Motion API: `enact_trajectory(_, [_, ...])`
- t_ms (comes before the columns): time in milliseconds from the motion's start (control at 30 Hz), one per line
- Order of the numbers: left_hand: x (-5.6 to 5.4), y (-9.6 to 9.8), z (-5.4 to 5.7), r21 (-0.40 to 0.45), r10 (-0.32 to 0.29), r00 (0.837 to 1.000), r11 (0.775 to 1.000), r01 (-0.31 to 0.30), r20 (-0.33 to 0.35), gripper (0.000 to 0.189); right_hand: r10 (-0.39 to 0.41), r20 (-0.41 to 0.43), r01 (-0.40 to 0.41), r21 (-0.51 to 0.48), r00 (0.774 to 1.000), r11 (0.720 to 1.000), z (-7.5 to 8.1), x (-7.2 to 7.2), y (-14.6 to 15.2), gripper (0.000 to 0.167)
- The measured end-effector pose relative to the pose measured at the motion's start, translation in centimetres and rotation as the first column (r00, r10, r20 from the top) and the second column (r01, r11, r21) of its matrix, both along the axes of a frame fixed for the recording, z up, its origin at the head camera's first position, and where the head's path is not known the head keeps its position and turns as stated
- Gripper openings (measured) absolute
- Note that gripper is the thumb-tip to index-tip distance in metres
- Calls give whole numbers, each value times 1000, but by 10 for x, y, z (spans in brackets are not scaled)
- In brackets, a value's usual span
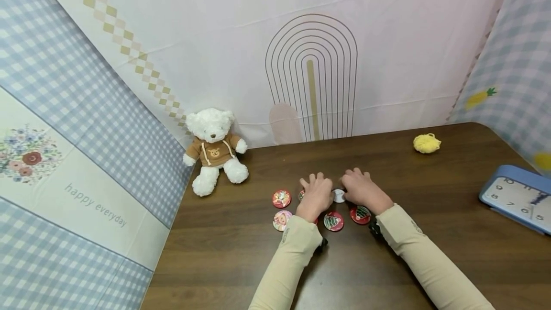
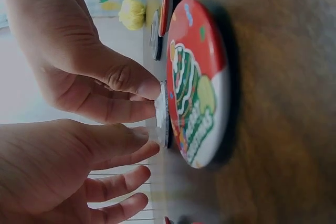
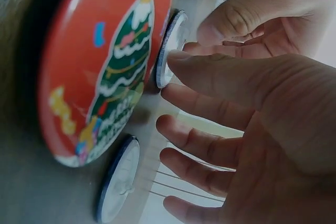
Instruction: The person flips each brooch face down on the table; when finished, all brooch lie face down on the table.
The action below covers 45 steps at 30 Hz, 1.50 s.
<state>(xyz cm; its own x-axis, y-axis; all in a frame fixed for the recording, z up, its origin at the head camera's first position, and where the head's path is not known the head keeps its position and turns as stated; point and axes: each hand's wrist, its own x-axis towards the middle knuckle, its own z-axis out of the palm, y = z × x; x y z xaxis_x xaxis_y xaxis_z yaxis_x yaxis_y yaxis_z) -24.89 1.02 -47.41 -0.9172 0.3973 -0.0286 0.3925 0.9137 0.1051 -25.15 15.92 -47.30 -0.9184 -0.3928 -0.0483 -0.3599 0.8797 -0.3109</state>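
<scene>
Both hands meet over a round badge (image 1: 339,195) whose pale side faces up on the wooden table. My left hand (image 1: 317,194) pinches one edge of it between thumb and forefinger; in the left wrist view a clear sliver shows by that thumb. The right hand (image 1: 363,188) pinches the opposite edge, its thumb (image 3: 181,59) over the pale face and its other fingers spread. Just in front lies a red badge (image 2: 197,82) with a Christmas tree. Another tree badge (image 1: 360,215) sits below the right hand. The left hand partly covers a further badge (image 1: 302,196).
Left of the hands lie a red badge (image 1: 281,198) and a pink one (image 1: 281,220). Another pale-backed badge (image 3: 121,182) shows in the right wrist view. A white teddy bear (image 1: 214,149), a yellow mesh ball (image 1: 427,143) and a blue clock (image 1: 518,197) stand farther out.
</scene>
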Motion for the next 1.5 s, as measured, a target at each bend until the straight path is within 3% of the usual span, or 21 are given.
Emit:
enact_trajectory(200, [0, -9, 1, 2, 20, 1000, 1000, -20, -8, 9, 10, -26, -10, -5, 1000, 1000, 2, 1, -5, 14])
enact_trajectory(467, [-1, -18, 3, 3, 37, 999, 999, -37, -8, 14, 32, -72, -33, -13, 997, 999, 2, -3, -14, 8])
enact_trajectory(733, [1, -32, 3, -19, 47, 999, 999, -47, 23, 28, 69, -73, -68, 10, 995, 998, 7, -7, -27, 13])
enact_trajectory(1000, [2, -49, 1, -4, 73, 997, 997, -73, 20, 32, 101, -48, -100, 23, 994, 995, 8, -8, -44, 24])
enact_trajectory(1233, [2, -63, 0, -13, 96, 995, 995, -96, 11, 32, 124, -33, -123, 20, 992, 992, 6, -10, -57, 22])
enact_trajectory(1500, [5, -78, -2, -11, 99, 995, 995, -99, 1, 30, 130, 18, -130, 32, 991, 991, 1, -13, -73, 36])
